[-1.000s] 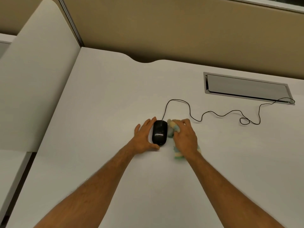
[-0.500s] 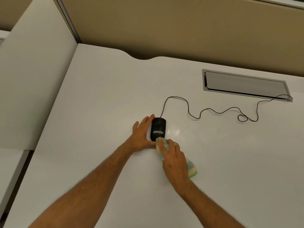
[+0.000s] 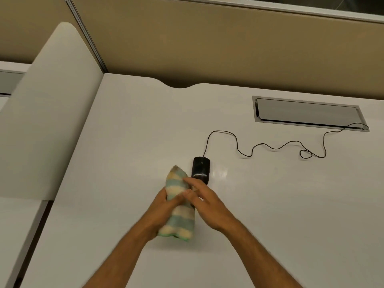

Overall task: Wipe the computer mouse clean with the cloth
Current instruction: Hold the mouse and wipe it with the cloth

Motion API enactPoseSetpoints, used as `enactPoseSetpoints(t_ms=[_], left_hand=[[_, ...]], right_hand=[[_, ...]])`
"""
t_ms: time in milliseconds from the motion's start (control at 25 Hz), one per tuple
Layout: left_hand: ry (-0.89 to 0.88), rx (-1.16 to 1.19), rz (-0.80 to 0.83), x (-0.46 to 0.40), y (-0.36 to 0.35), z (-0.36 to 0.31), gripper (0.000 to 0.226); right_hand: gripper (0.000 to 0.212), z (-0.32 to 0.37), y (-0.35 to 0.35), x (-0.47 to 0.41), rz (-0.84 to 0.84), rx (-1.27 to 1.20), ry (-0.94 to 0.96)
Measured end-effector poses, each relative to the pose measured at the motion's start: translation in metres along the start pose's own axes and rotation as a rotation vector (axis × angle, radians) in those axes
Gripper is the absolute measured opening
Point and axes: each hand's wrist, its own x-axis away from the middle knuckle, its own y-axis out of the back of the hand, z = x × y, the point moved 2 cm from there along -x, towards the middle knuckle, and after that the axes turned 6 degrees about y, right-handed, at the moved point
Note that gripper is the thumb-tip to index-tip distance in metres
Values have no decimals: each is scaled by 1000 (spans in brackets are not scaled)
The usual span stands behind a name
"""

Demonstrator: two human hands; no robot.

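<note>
The black wired mouse (image 3: 200, 169) lies on the white desk (image 3: 128, 154), with neither hand on it. A striped cloth (image 3: 180, 220) in pale yellow and blue-green is bunched lengthwise just below and to the left of the mouse. Its upper tip reaches beside the mouse's left side. My left hand (image 3: 159, 212) grips the cloth from the left. My right hand (image 3: 208, 204) comes from the right, with its fingertips pressed on the cloth's upper part. The rear end of the mouse sits just above my right fingers.
The mouse cable (image 3: 276, 147) snakes right across the desk into a grey cable hatch (image 3: 307, 114) at the back right. A white side panel (image 3: 45, 113) rises along the desk's left edge, and a beige partition (image 3: 207, 48) stands behind.
My left hand has let go of the mouse and taken hold of the cloth. The cloth has shifted from the mouse's right and rear to its left, now between both hands.
</note>
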Motion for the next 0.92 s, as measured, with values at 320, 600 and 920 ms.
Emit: enactPoseSetpoints(t_ms=[320, 600, 920], left_hand=[[-387, -605, -512, -16, 29, -37, 56], [-484, -1202, -395, -91, -16, -19, 75], [-728, -1326, -94, -84, 6, -1, 59]], right_hand=[[131, -35, 82, -85, -9, 668, -36], [111, -73, 89, -93, -60, 760, 109], [102, -77, 90, -92, -52, 735, 150]])
